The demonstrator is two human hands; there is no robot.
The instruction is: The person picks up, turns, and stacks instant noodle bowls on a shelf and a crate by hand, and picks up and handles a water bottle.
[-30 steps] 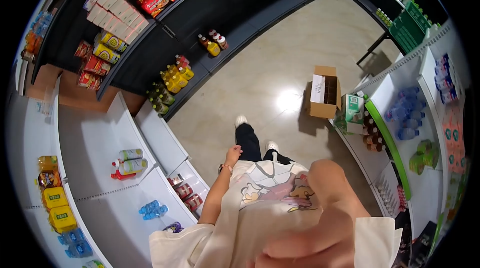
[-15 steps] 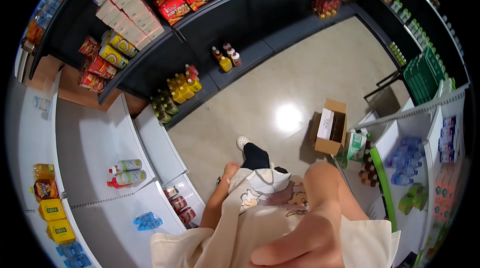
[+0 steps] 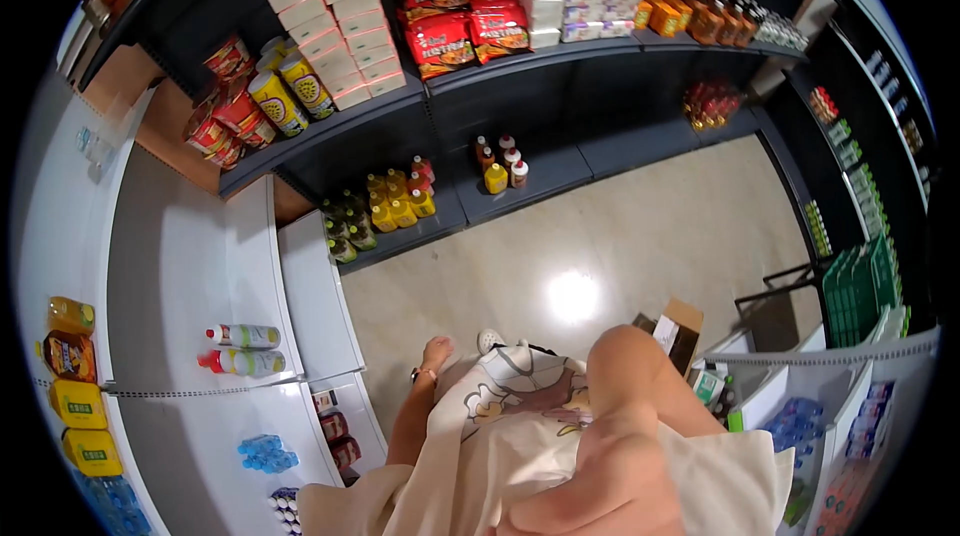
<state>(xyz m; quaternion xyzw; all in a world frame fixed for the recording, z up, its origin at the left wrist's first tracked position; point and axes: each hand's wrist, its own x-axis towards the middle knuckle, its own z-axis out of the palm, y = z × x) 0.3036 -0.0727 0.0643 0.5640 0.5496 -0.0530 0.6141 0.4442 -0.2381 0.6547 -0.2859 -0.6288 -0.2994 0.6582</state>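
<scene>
Red-labelled containers (image 3: 333, 424) stand on a low white shelf (image 3: 366, 418) in the head view, at 7 o'clock from its middle and near the left hand (image 3: 433, 354). That hand hangs between 6 and 7 o'clock, just beside the printed cream T-shirt (image 3: 530, 386), its fingers loosely bent and apparently released; a wristwatch (image 3: 416, 374) sits on its wrist. At 5 o'clock the right arm is bent, elbow forward, bringing the right hand (image 3: 600, 491) close to the lens. It is blurred and cut off by the lower edge, so I cannot tell whether its fingers are clenched or grasping something.

An open cardboard box (image 3: 686, 313) sits at 4 o'clock, partly hidden behind the right elbow. At 8 o'clock two white bottles (image 3: 247, 336) with red caps lie on a white shelf, and blue-tinted bottles (image 3: 267, 454) lie between 7 and 8 o'clock.

Yellow bottles (image 3: 400, 206) stand at 10 o'clock on the lower dark shelf (image 3: 555, 174), with a small group of sauce-like bottles (image 3: 496, 178) just past 12. Above them, red noodle packets (image 3: 440, 44) are stacked at 12 and white packs (image 3: 345, 31) at 11. A green crate (image 3: 850, 286) stands at 3 o'clock, beyond the pale floor (image 3: 500, 256).
</scene>
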